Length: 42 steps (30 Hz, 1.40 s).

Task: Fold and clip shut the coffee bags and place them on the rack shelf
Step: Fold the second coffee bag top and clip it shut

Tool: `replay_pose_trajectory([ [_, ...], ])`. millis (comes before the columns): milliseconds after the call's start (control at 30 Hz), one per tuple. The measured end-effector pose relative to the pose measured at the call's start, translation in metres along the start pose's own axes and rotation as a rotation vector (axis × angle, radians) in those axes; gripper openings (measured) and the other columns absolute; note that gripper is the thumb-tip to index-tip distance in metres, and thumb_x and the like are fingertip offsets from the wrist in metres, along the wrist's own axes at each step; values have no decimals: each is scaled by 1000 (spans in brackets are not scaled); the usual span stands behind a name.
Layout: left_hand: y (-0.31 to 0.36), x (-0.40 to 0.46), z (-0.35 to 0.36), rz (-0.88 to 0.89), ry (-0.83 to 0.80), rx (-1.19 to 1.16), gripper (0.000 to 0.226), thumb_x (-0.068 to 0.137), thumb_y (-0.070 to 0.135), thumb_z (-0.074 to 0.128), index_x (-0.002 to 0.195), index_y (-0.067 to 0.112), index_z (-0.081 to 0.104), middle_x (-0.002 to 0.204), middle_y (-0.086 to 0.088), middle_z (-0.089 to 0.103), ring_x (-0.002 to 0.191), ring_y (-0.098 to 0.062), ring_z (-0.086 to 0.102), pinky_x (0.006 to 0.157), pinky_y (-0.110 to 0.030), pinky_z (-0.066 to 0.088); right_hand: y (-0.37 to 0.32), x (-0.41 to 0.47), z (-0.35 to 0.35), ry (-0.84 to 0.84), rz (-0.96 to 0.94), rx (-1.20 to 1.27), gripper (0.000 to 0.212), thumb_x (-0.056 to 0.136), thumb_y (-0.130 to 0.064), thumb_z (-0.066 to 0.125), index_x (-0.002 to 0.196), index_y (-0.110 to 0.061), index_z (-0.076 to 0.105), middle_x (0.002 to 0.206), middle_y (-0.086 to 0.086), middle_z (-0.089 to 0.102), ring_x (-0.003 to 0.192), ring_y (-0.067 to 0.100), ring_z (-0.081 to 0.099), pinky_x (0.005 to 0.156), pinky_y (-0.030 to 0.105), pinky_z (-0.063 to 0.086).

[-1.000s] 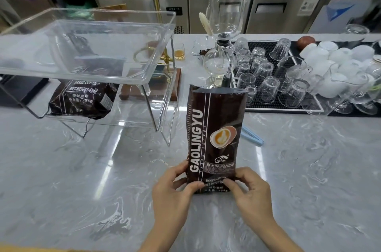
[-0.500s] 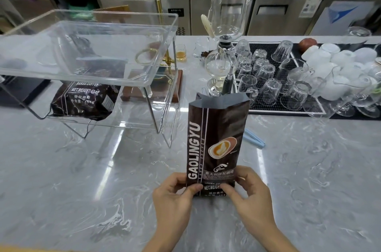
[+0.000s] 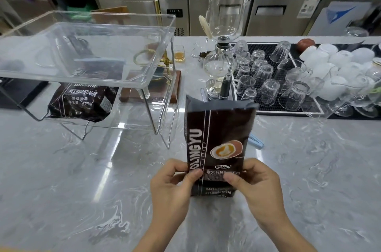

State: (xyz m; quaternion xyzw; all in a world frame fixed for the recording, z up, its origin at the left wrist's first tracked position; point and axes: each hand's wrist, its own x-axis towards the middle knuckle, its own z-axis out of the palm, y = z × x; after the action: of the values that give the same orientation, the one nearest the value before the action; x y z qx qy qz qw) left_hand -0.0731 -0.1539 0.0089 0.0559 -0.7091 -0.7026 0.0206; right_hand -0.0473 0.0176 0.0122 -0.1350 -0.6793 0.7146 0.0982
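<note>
A dark brown coffee bag (image 3: pixel 218 140) stands upright on the marble counter in front of me, its top open and unfolded. My left hand (image 3: pixel 171 187) pinches its lower left edge, thumb on the front. My right hand (image 3: pixel 257 187) pinches the lower right edge the same way. A light blue clip (image 3: pixel 255 142) lies on the counter just behind the bag's right side. To the left stands a clear two-level rack (image 3: pixel 144 84); a second coffee bag (image 3: pixel 80 101), clipped shut, lies on its lower shelf. The upper tray is empty.
A glass siphon coffee maker (image 3: pixel 224 49) stands right behind the bag. A black mat with several upturned glasses (image 3: pixel 268 78) and white cups (image 3: pixel 340 62) fills the right back. A wooden stand (image 3: pixel 152 90) sits behind the rack.
Both hands have slid up the bag's lower sides. The bag's top has opened wider and sits lower in view. The camera tilted slightly.
</note>
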Motion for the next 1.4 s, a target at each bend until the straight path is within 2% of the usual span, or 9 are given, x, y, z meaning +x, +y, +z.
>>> replay_pose_trajectory([
  [233,7,0,3,32,-19,5,46,79,-15,70,57,24,62,67,-3,72,59,-13,67,53,-20,53,-9,6,-5,-17,-64,-56,24,68,8,77,66,-14,68,71,2,75,64,13,68,65,23,56],
  [500,20,-3,-4,239,-64,141,29,70,7,78,84,31,69,84,5,77,78,-16,72,76,-25,58,-39,1,-10,-62,-175,-247,35,69,-4,82,85,-32,71,81,-7,76,75,16,69,70,15,53],
  [700,36,-2,-8,382,-43,138,21,69,25,76,80,42,72,76,14,74,70,-9,69,67,-24,55,-57,-4,-14,-12,-339,-250,15,70,-22,84,79,-31,75,76,0,74,74,28,67,71,30,55],
  [867,40,-1,-17,475,-111,219,14,71,25,77,79,15,71,98,8,64,90,-16,66,80,-18,48,-62,-6,-22,-72,-457,-364,20,71,-27,80,87,-25,69,98,5,62,86,22,64,77,33,52],
  [933,44,-2,-18,472,-169,168,14,70,20,79,80,15,70,108,9,68,100,-17,68,86,-24,52,-65,-8,-25,-119,-436,-320,25,73,-28,80,94,-28,66,108,2,65,96,23,66,83,42,52],
  [1067,58,-4,-19,436,-229,55,31,65,12,81,76,27,57,92,-1,77,84,-26,72,73,-40,56,-70,-12,-26,-137,-433,-242,28,73,-52,73,94,-35,64,97,-8,72,90,22,69,79,44,53],
  [1233,69,-1,-11,388,-302,46,47,62,13,87,92,32,55,88,-2,77,82,-22,73,77,-30,57,-72,-8,-18,-244,-328,-55,48,65,-40,84,96,-34,48,91,6,73,86,30,70,77,40,55],
  [1300,69,2,-6,398,-330,91,42,63,15,87,92,31,61,86,7,77,80,-14,73,74,-23,55,-66,-3,-12,-276,-290,-72,50,65,-21,87,99,-33,52,87,9,74,80,29,70,73,35,55],
  [1400,62,5,-1,402,-334,102,25,66,22,84,83,35,71,78,14,75,72,-6,71,68,-18,53,-58,3,-8,-249,-285,-96,31,68,-5,83,88,-23,68,80,8,72,74,35,68,67,50,56],
])
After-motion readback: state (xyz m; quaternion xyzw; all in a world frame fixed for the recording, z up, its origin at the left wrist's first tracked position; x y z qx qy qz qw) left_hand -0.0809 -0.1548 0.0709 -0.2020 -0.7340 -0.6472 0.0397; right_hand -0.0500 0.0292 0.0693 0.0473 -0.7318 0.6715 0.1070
